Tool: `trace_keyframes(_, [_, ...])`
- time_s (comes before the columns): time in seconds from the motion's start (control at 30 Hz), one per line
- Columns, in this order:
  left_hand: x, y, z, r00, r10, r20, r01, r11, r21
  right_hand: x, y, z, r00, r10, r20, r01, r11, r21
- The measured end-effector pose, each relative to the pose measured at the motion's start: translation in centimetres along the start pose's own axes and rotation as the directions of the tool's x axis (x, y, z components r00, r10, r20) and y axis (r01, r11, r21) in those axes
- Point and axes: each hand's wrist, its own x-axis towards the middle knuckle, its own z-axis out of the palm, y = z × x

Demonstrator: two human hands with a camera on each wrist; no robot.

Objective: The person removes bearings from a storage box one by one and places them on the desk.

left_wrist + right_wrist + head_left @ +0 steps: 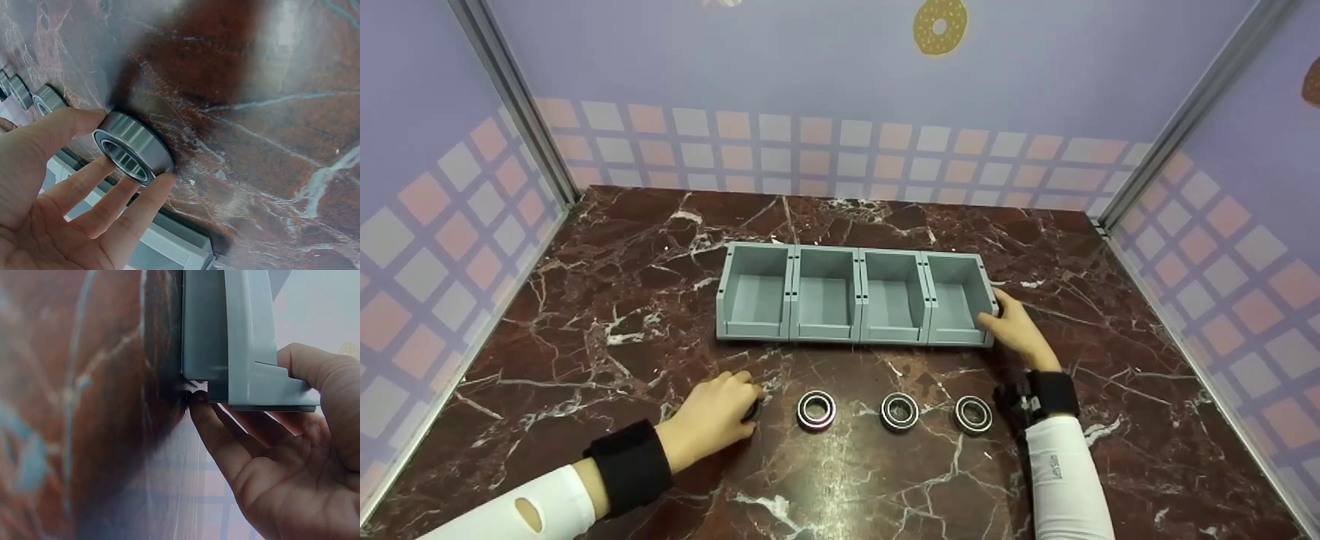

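My left hand [711,414] is low over the table, left of the loose bearings, with thumb and fingertips on either side of a steel ball bearing [135,147]. From the head view the hand hides most of that bearing. A row of joined grey bins [825,330] lies across the middle of the table, their insides bare. At its right end my right hand [1017,327] grips the side wall, thumb over the rim and fingers outside. In the right wrist view, the fingers reach along the end bin's wall [253,382].
Three more bearings stand in a row in front of the bins: a left one [816,410], a middle one [899,412] and a right one [973,415]. The dark red marbled table [607,300] is bordered by a back wall [825,75] and side walls.
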Motion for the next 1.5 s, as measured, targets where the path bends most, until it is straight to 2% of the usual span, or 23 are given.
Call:
trace_keyframes(0.47, [-0.10,-0.10,0.19,1.000,-0.010,-0.006,0.010,1.000,-0.007,0.21,0.09,0.10,1.000,0.005,-0.003,-0.005,0.999,0.050])
trace_keyframes(0.7, [-0.20,0.00,0.20,1.000,-0.016,0.014,0.016,1.000,0.024,0.38,0.15,0.11,1.000,0.023,0.003,-0.023,1.000,0.001])
trace_keyframes(1.5, [-0.18,-0.04,0.16,0.999,-0.016,0.032,0.015,0.999,0.029,0.06,0.00,0.16,1.000,0.004,-0.009,-0.004,1.000,-0.009])
